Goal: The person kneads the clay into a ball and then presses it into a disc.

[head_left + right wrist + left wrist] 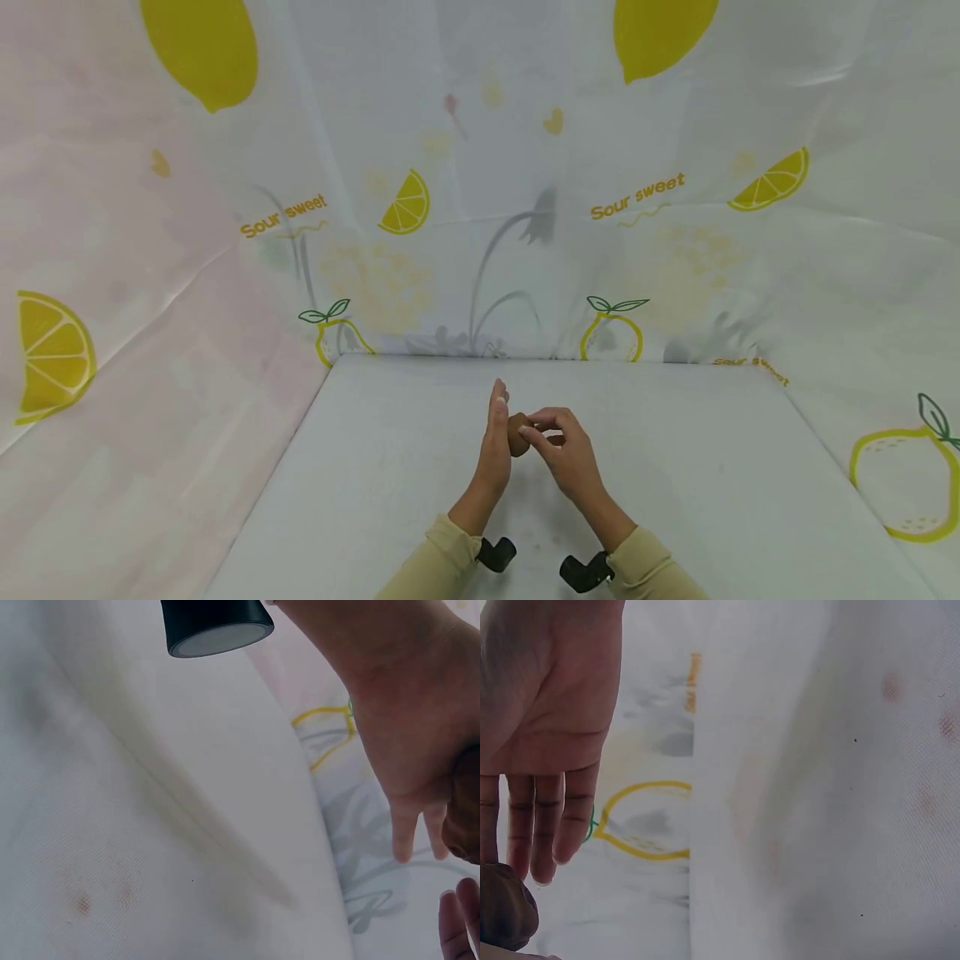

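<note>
A small brown lump [517,435], rounded and smooth like modelling clay, sits between the two hands above the white tabletop. My left hand [495,446] stands on edge with its fingers straight, its palm side turned to the lump. From the right, the thumb and forefinger of my right hand [573,458] pinch the lump. In the left wrist view the lump [506,907] lies at the lower left, by the straight fingers of the left hand [547,712]. The right wrist view shows only part of the lump [465,814], at the right edge beside the right hand [405,712].
Faint reddish smudges [82,903] mark the white tabletop [360,500]. A pale curtain printed with lemons [465,275] rises behind the table and at both sides. Black wrist-worn devices [497,554] sit at both sleeve cuffs.
</note>
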`<state>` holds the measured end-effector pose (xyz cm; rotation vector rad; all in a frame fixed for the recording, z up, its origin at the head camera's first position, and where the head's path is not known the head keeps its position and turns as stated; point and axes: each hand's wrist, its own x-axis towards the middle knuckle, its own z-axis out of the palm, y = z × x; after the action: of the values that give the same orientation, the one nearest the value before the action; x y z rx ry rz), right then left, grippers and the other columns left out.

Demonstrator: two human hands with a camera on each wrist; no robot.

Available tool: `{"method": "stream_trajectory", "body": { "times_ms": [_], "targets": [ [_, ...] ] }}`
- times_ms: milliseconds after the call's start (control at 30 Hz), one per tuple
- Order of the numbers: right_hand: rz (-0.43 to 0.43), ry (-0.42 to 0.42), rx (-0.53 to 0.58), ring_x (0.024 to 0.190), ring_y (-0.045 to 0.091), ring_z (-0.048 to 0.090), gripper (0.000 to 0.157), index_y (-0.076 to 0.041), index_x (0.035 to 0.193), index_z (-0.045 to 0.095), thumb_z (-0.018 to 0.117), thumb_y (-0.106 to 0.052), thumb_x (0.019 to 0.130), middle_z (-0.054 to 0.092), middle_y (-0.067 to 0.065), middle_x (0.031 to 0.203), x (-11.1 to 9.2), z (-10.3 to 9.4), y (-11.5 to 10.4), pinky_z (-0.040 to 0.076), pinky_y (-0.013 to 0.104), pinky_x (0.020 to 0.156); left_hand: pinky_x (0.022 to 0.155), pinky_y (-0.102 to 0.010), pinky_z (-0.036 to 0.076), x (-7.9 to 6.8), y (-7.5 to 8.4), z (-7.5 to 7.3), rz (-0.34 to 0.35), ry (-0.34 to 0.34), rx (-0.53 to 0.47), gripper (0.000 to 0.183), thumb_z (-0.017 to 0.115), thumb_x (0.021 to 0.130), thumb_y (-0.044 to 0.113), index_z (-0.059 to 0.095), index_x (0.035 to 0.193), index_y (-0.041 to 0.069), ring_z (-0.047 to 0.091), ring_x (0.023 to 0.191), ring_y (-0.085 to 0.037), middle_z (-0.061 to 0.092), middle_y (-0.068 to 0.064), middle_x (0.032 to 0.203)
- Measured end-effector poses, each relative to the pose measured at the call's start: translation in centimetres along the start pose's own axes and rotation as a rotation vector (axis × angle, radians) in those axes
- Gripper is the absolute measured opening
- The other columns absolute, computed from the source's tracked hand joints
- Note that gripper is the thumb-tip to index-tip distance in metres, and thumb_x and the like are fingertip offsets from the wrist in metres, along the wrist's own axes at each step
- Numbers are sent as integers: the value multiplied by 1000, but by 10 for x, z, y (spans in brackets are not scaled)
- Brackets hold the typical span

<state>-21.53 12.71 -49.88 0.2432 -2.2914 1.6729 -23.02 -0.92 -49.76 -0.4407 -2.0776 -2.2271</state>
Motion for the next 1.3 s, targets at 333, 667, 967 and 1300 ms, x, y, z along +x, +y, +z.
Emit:
{"method": "stream_trajectory", "body": {
  "times_ms": [333, 667, 967, 1300],
  "targets": [
    [-107, -137, 104, 151, 37, 27, 71, 1, 159, 27, 65, -11, 101, 28, 20, 164, 0, -1, 1, 27, 36, 118, 119, -66, 8, -1, 2, 2, -20, -15, -27, 64, 17, 110, 48, 7, 165, 18, 13, 155, -27, 13, -8, 170],
    [-185, -284, 150, 151, 41, 17, 53, 5, 159, 22, 40, -9, 110, 21, 21, 165, -7, 4, -1, 17, 9, 112, 122, -57, 9, 2, 5, 8, 2, -13, -88, 64, 16, 110, 47, 5, 165, 17, 11, 156, -25, 11, -5, 170],
    [-140, -245, 176, 151, 29, 27, 50, -8, 160, 31, 39, -16, 111, 31, 6, 164, -23, 11, -9, 23, 14, 113, 121, -61, 13, 13, 14, 5, -26, 103, -142, 70, 22, 109, 53, 3, 165, 16, 11, 155, -29, 9, -9, 170],
    [-190, -191, 225, 154, 26, 13, 55, -3, 162, 16, 32, -9, 110, 15, 9, 168, -40, 20, -18, 15, 13, 116, 118, -63, 18, 14, 17, 4, -194, 94, -97, 78, 28, 104, 63, 5, 166, 21, 35, 143, -38, 14, -8, 170]
  ]
}}
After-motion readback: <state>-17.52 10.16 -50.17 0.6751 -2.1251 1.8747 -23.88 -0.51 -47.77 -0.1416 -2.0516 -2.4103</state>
